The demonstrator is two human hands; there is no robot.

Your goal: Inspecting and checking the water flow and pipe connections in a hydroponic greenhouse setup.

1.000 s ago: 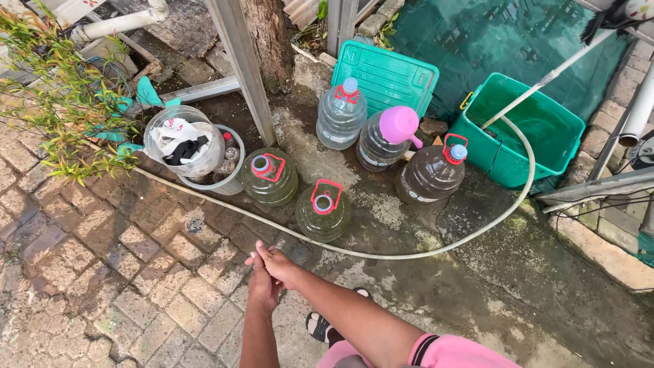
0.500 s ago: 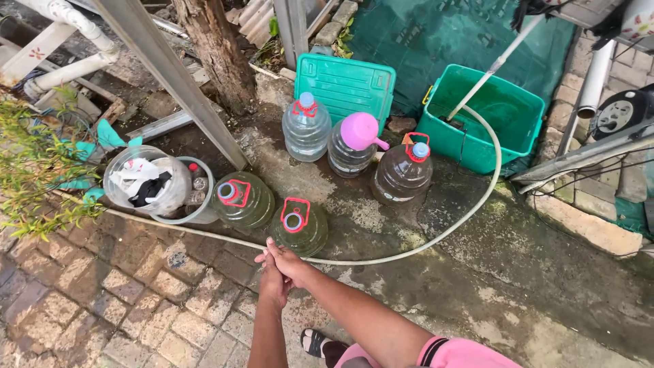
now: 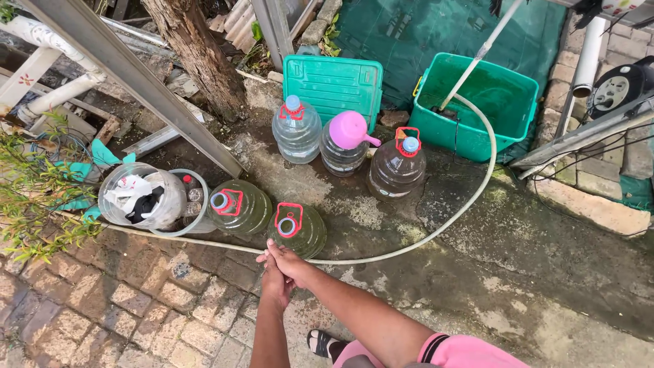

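The thin pale hose (image 3: 409,247) lies long across the wet ground at the lower middle of the frame, and both hands, right hand (image 3: 289,262) over left hand (image 3: 276,286), close their fingers around it just below the nearest green bottle (image 3: 296,228).

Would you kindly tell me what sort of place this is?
Probably a backyard water-filling spot: brick paving, a hose running from a green tub, and big water bottles by a tree trunk.
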